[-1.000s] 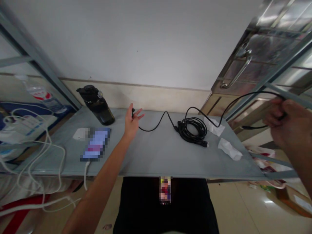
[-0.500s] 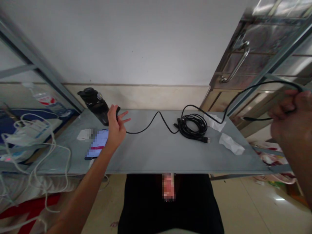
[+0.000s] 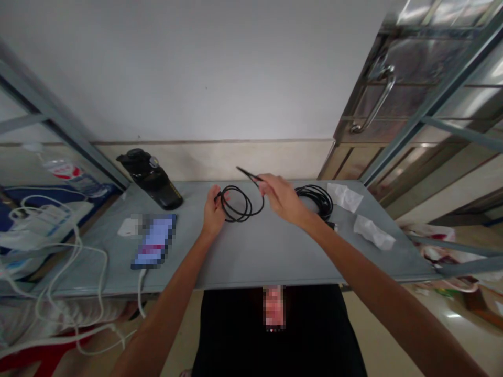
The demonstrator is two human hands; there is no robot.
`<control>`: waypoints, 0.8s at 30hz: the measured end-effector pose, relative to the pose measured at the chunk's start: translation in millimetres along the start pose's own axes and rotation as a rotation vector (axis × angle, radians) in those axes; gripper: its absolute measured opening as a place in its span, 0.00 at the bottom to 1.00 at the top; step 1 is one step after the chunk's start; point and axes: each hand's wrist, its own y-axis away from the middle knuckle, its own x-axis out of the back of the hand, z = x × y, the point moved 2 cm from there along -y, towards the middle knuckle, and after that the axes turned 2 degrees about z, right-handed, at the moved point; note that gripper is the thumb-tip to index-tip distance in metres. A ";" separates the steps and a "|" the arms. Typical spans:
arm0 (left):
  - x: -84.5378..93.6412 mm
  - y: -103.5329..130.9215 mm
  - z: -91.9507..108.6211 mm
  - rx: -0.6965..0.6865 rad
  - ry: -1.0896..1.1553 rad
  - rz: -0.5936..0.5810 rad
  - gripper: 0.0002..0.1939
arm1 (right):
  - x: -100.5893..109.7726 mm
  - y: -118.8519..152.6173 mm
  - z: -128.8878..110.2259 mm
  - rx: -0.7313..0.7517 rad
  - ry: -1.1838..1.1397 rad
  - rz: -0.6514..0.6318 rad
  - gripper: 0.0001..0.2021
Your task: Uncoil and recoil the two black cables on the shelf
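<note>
A thin black cable (image 3: 251, 212) hangs in loose loops between my two hands above the grey table (image 3: 251, 256). My left hand (image 3: 215, 209) is closed on the looped part, at the loops' left side. My right hand (image 3: 277, 193) pinches the cable near one end, and a straight black end piece sticks out up and to the left from its fingers. Behind my right wrist lies a coiled bundle of black cables (image 3: 320, 199) on the table, partly hidden by my forearm.
A dark bottle (image 3: 151, 178) stands at the table's back left, with a phone (image 3: 155, 241) on a white cable before it. Crumpled white tissues (image 3: 373, 232) lie on the right. Metal posts (image 3: 412, 125) flank the table; white cords (image 3: 76, 246) hang left.
My right hand has come from the far right to the middle, near my left hand. The stretched cable is now gathered in loops at my left hand, which has moved right and closed.
</note>
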 end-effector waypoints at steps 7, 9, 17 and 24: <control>10.5 1.2 -4.1 0.072 -0.017 0.094 0.27 | -113.3 31.3 44.4 0.000 0.103 -0.278 0.17; 10.7 2.8 -3.9 0.094 -0.003 0.114 0.29 | -128.5 39.9 50.1 0.003 0.128 -0.304 0.15; 10.4 4.1 4.1 0.107 -0.067 0.238 0.30 | -128.3 57.0 49.4 0.087 0.194 -0.439 0.15; 11.2 3.3 13.0 0.091 -0.285 0.087 0.30 | -121.5 55.6 43.0 0.025 0.148 -0.478 0.15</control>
